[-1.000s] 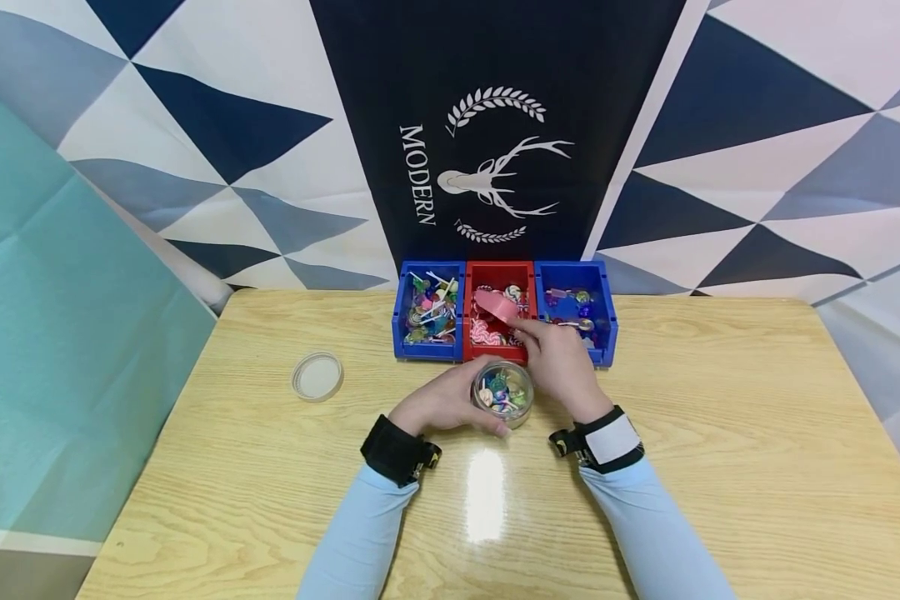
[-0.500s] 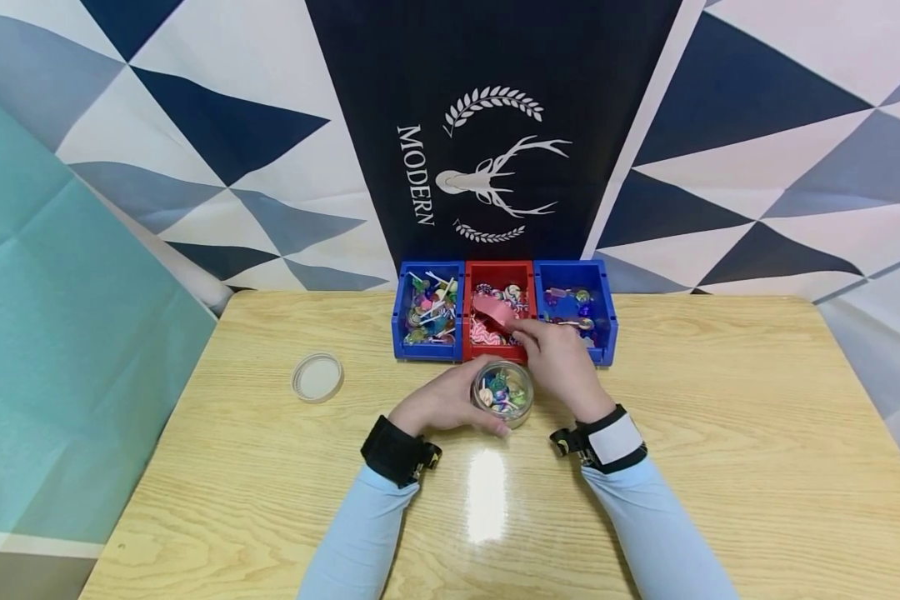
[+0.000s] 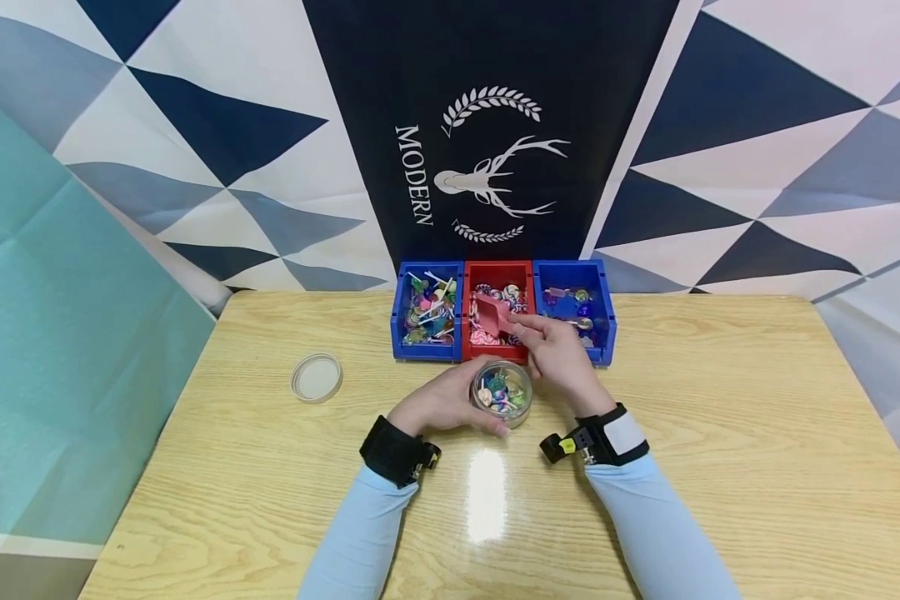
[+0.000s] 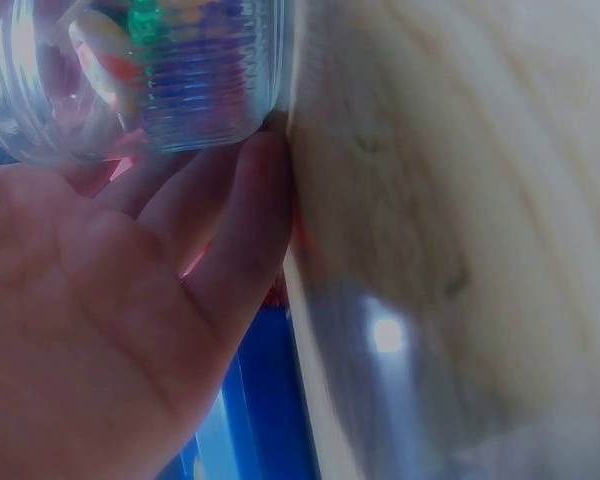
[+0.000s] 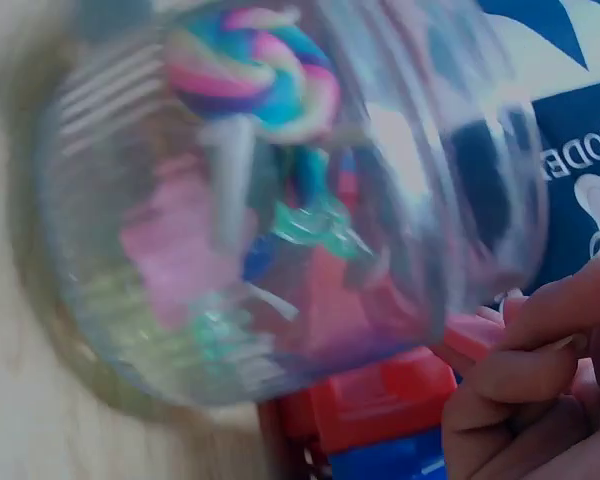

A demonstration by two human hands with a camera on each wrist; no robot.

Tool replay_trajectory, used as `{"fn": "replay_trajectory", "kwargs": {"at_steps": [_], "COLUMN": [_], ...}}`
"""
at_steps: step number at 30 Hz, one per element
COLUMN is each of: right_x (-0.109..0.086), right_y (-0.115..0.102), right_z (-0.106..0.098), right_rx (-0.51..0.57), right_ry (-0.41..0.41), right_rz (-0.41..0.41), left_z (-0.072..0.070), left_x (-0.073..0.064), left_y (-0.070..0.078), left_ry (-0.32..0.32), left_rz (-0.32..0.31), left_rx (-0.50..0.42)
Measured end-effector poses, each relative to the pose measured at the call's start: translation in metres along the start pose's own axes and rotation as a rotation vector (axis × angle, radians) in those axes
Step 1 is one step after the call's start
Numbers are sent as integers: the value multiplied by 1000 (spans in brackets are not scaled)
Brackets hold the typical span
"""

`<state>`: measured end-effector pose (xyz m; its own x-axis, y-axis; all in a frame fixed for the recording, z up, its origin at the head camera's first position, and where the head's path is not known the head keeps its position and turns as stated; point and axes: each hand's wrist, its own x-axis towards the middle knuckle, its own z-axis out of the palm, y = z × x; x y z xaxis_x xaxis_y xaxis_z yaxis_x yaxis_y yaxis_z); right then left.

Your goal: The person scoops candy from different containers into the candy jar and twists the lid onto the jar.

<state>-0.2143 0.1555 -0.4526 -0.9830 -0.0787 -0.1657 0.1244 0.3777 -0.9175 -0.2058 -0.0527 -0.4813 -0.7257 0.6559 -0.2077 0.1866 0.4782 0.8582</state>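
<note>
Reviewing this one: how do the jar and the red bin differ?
The jar is clear and round; the red bin is opaque and boxy. The left hand holds the jar, while a pink scoop is at the red bin's opening. Both contain colorful candies.

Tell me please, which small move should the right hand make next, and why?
Probably lower the pink scoop further into the candies of the red bin: the right hand holds it over them, and I can make out no candy on it. The left hand already holds the open jar nearby.
</note>
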Motion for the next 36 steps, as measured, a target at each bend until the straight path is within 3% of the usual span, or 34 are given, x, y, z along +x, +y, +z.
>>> {"fn": "replay_trajectory", "kwargs": {"at_steps": [10,18,24,27,31,34,36], "right_x": [-1,-2,0,1,3,5,6], "right_y": [1,1,-1,0,3,5,6], "right_z": [-13,-9,10,12,7,4,2], "right_rx": [-278,-178,-210,-95,191,326,360], "right_ry": [-28,40,81,81,10,-46,-60], "right_rz": [-181,-176,-172,-95,41,59,60], "left_z": [-1,0,0,0,1,1,1], "left_x": [2,2,2,2,2,3,3], "left_y": [0,-2,-3,-2,-2,-3,-3], "left_ry": [-8,-6,-2,-4,-8,-4,-3], "left_rz": [-3,15,19,22,29,32,34], "left_rx": [-14,-17,-14,-20,-29,-26,-24]}}
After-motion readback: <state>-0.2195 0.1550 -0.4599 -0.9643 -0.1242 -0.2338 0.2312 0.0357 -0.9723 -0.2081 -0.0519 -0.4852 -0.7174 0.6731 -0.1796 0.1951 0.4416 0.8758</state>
